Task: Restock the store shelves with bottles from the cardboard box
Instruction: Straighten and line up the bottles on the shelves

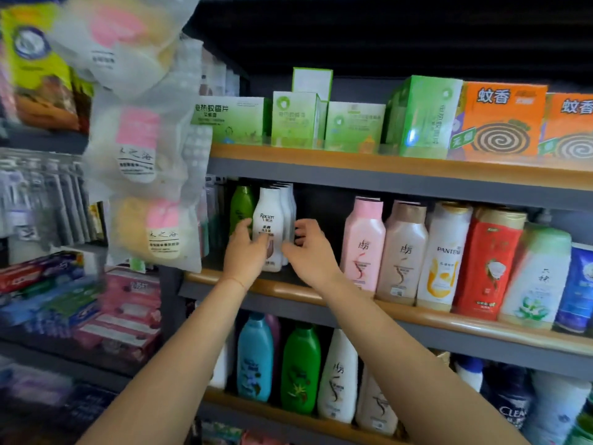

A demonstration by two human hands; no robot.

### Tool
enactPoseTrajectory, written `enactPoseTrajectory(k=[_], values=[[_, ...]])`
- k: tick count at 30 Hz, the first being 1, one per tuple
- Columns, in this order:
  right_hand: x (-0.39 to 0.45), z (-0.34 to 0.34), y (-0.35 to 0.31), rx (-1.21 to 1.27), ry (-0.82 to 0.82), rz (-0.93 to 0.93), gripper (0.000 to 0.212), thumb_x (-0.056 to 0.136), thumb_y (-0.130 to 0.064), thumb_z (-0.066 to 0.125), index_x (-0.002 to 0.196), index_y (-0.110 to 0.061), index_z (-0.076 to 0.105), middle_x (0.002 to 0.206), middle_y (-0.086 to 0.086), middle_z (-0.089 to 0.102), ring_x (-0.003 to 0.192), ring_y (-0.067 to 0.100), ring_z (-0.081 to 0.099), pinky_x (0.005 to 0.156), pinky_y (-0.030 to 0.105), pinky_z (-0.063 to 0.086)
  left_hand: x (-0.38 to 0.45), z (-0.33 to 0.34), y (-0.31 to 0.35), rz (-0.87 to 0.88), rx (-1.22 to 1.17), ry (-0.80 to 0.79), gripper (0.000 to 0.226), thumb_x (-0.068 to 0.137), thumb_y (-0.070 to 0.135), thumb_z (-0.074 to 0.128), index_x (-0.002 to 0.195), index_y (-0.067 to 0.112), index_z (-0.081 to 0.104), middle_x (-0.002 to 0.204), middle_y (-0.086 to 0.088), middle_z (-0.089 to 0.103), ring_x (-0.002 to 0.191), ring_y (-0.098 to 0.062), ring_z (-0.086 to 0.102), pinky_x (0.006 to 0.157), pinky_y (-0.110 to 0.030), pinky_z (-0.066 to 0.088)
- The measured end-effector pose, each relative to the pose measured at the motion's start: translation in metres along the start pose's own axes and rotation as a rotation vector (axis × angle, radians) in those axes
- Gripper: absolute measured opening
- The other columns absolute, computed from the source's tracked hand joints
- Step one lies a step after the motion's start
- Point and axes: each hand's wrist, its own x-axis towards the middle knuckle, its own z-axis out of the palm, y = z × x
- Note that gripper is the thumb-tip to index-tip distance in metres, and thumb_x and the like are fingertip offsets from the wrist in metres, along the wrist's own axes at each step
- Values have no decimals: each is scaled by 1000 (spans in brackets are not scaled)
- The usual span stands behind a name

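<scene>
My left hand grips the white bottle, upright, cap up, label facing me, on the middle shelf; right hand fingers curl loosely beside it.

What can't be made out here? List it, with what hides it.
- Cardboard box: outside the head view.
- Row behind the white Racien bottle: hidden by it, count unclear.
- Left hand fingers: its back covers their grip on the bottle.
- Hanging sponge packs: labels blurred.
</scene>
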Motion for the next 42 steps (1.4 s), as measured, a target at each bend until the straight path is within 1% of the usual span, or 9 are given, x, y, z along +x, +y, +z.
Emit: enactPoseTrajectory(k=[3, 7, 12, 16, 24, 26, 29, 33, 42], values=[[28, 16, 1, 47, 23, 109, 58, 86, -15, 69, 135, -2, 40, 116, 4, 47, 100, 12, 47, 82, 23, 41, 9, -7, 4, -7, -4, -115, 35, 101, 24, 44, 134, 17, 52, 123, -1, 59, 108, -20, 56, 84, -29, 39], [53, 29, 10, 112, 44, 214, 67, 81, -29, 79, 130, -5, 42, 116, 4, 56, 99, 14, 57, 76, 25, 49, 24, -12, 7, -89, -113, -194, 26, 103, 33, 41, 118, 19, 57, 113, -5, 65, 103, -23, 62, 87, -35, 48], [61, 35, 17, 165, 30, 245, 49, 78, -26, 83, 115, -6, 59, 101, 2, 67, 78, 4, 63, 55, 12, 47, 34, -9, -1, -139, -213, -230, 24, 104, 30, 44, 112, 12, 58, 104, -11, 67, 93, -24, 66, 84, -36, 52], [63, 36, 19, 223, -28, 266, 50, 76, -20, 84, 117, -8, 58, 105, 3, 68, 84, 8, 66, 63, 19, 51, 41, -7, -5, -137, -253, -239, 18, 103, 26, 45, 108, 13, 56, 94, -4, 63, 82, -16, 62, 63, -27, 45], [57, 31, 18, 193, -44, 269, 56, 72, -23, 85, 118, -13, 54, 106, 2, 68, 91, 15, 69, 73, 27, 56, 41, -12, -9, -80, -207, -323, 38, 99, 46, 48, 123, 18, 56, 112, -4, 67, 99, -19, 66, 88, -37, 55], [53, 27, 20, 200, -70, 266, 60, 66, -27, 86, 118, -12, 58, 108, 5, 71, 92, 18, 71, 82, 35, 59, 38, -12, -6, -86, -225, -381, 48, 95, 57, 49, 126, 21, 57, 114, -1, 69, 98, -13, 67, 82, -32, 55], [45, 20, 21, 181, -138, 246, 67, 60, -35, 85, 119, -15, 62, 106, 3, 74, 94, 17, 73, 88, 40, 58, 33, -11, 3, -68, -274, -447, 26, 97, 53, 54, 111, 30, 56, 102, 9, 66, 85, 0, 62, 62, -15, 49], [33, 11, 19, 184, -188, 191, 50, 75, -27, 82, 120, -15, 64, 106, 4, 74, 96, 16, 72, 88, 38, 58, 26, -8, 9, -62, -378, -497, 44, 88, 50, 68, 124, 26, 58, 109, 1, 71, 92, -10, 71, 69, -23, 56], [-26, 2, 16, -436, 239, -108, 41, 91, -33, 67, 125, -13, 58, 108, 2, 53, 82, 16, 56, 71, 26, 45, 13, 10, 23, -153, -471, -513, 91, 55, 61, 87, 131, 23, 55, 114, -5, 73, 97, -20, 74, 81, -40, 61]])
